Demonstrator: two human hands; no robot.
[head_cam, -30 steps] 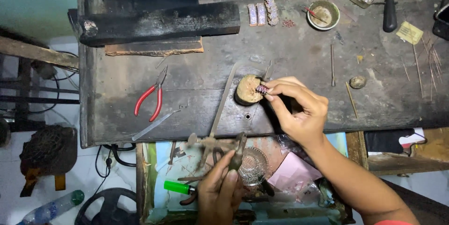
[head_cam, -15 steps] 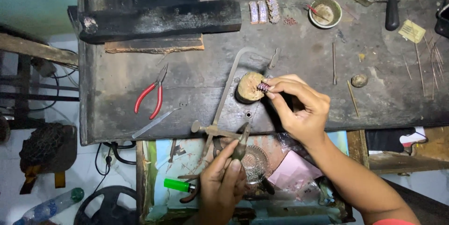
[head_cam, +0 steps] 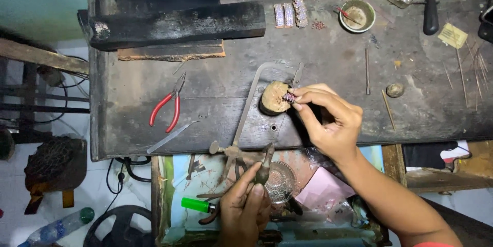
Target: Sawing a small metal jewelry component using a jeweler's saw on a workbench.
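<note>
Fingers of the left hand (head_cam: pixel 245 201) wrap the dark handle of a jeweller's saw (head_cam: pixel 251 124) at the bottom of the head view, over an open drawer (head_cam: pixel 169 195) cluttered with a green lighter (head_cam: pixel 196 205), a pink paper (head_cam: pixel 322 188) and a round glass dish (head_cam: pixel 280 180). The saw's thin metal frame runs up from that grip and bends over the edge of the dark workbench (head_cam: pixel 205 98), reaching just beside a round wooden peg (head_cam: pixel 273 98). The right hand (head_cam: pixel 331 118) comes in from the lower right, its thumb and fingertips pinched narrowly on a small beaded jewellery piece (head_cam: pixel 290 96), which it presses against the peg's right side.

Further left on the bench lie red-handled pliers (head_cam: pixel 167 107), with a slim metal blade (head_cam: pixel 172 136) near the bench edge below them. Right of the hand sit a small round stone (head_cam: pixel 394 90) and a few thin metal rods (head_cam: pixel 367 70). Beyond, a long charred wooden block (head_cam: pixel 177 23) lies across the bench's far left. Near it, toward the middle, three beaded strips (head_cam: pixel 290 15) rest side by side. A small bowl (head_cam: pixel 357 16) stands to their right, and a dark-handled tool (head_cam: pixel 430 13) lies farther right still.
</note>
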